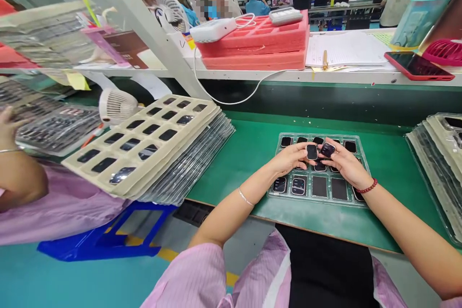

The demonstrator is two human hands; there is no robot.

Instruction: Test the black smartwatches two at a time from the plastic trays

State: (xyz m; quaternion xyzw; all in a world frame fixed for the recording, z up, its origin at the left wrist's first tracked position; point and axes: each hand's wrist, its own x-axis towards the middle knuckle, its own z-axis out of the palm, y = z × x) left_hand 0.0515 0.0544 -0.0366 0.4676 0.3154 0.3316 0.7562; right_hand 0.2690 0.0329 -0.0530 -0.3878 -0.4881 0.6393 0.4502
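Over a clear plastic tray (288, 195) on the green table, my left hand (288, 159) pinches a small dark square piece (312, 152) between its fingers. Close beside it, my right hand (346, 161) grips another dark square piece (327, 149), tilted, with faint light marks on its face. The two pieces are almost side by side. Several similar black squares sit in the tray's pockets, some partly hidden under my hands. Two front pockets, such as the one at the middle (319, 186), show no black rounded piece.
A tall stack of trays with a cream top tray (104, 142) leans at the left, near a white fan (117, 106). More trays (433, 163) stand at the right edge. A shelf (346, 75) crosses behind. Another person's arm (18, 173) is far left.
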